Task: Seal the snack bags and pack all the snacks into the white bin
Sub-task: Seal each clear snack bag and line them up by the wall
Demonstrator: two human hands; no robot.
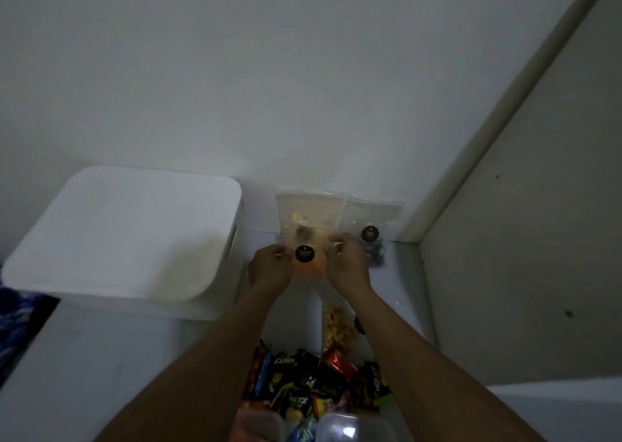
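Pinched the clear snack bag (308, 217) by both sides at the far edge of the bench (101, 357), left hand (271, 268) and right hand (346, 265) fingers grasping it. Held it just beside a second clear bag (372, 217), right of the white bin (124, 236).

Bin to your left, bags ahead, loose snacks nearest you.

On the table (101, 357) the bin (117, 233) sits left, against the wall. Right of it two bags stand side by side at the wall. Your left hand (269, 266) and right hand (346, 263) pinch the left bag (308, 219) at either side, with the right bag (370, 219) touching it. Nearer you lie a third bag (338, 330), a pile of packets (303, 381), then a left tub (259, 424) and a right tub (353, 428).
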